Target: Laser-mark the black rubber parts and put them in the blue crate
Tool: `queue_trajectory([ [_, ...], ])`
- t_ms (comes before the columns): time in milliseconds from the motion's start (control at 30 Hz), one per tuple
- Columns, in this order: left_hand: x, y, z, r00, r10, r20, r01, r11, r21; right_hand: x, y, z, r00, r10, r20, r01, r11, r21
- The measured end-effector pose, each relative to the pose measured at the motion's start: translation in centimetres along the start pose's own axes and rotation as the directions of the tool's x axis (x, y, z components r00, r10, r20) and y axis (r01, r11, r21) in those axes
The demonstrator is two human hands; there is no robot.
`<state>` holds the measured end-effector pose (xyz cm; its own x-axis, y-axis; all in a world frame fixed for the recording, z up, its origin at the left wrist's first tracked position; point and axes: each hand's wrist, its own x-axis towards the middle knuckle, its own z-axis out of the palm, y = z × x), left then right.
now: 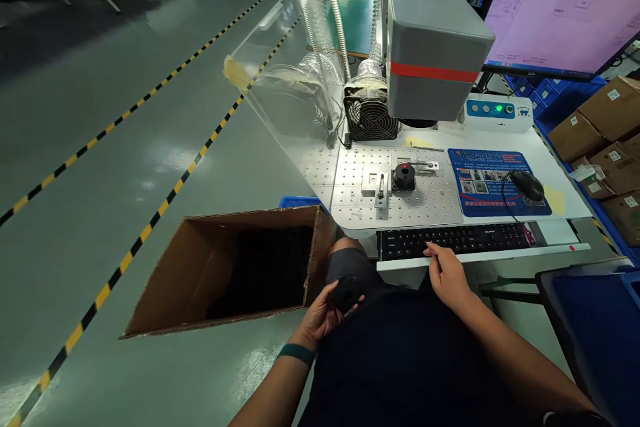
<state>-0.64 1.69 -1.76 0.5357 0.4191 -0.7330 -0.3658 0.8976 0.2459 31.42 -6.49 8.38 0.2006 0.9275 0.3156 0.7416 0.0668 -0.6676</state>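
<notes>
White workbench (pixel 543 153), an open cardboard box (pixel 167 280) at near left.
A perforated plate (pixel 430 203) lies beyond the keyboard (pixel 450 240). The right hand (pixel 449 280), half-open and holding nothing, reaches the keyboard's near edge; contact is unclear. The left hand (pixel 323 317), near left beside the box, curls around a dark part (pixel 345 295); a black round piece (pixel 404 177) sits on the plate.

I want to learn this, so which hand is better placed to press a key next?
Probably the right hand: it is at the near edge of the keyboard. The left hand is down by the lap, holding a dark part.
</notes>
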Motion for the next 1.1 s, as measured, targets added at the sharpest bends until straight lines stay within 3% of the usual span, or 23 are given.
queue_trajectory([
  [267,-0.4,0.1,0.4,1.0,0.008,-0.008,-0.008,1.0,-0.006,0.2,0.3,0.1,0.994,-0.085,-0.064,0.082,0.996,-0.041],
  [600,-0.2,0.1,-0.2,1.0,0.002,-0.01,-0.002,1.0,-0.019,3.7,-0.7,-1.0,0.983,-0.136,-0.124,0.124,0.987,-0.098],
  [833,-0.1,0.0,-0.7,1.0,0.0,-0.005,0.0,1.0,-0.016,10.6,-1.5,-0.8,0.981,-0.073,-0.178,0.061,0.996,-0.069],
  [967,-0.3,0.1,-0.6,0.999,0.021,-0.043,-0.021,1.0,-0.012,15.7,-1.7,0.4,0.985,0.087,-0.151,-0.098,0.993,-0.064],
  [1100,-0.7,0.2,-0.4,0.997,0.018,-0.07,-0.021,0.999,-0.043,19.0,-2.0,1.6,0.968,0.24,-0.069,-0.247,0.962,-0.117],
])
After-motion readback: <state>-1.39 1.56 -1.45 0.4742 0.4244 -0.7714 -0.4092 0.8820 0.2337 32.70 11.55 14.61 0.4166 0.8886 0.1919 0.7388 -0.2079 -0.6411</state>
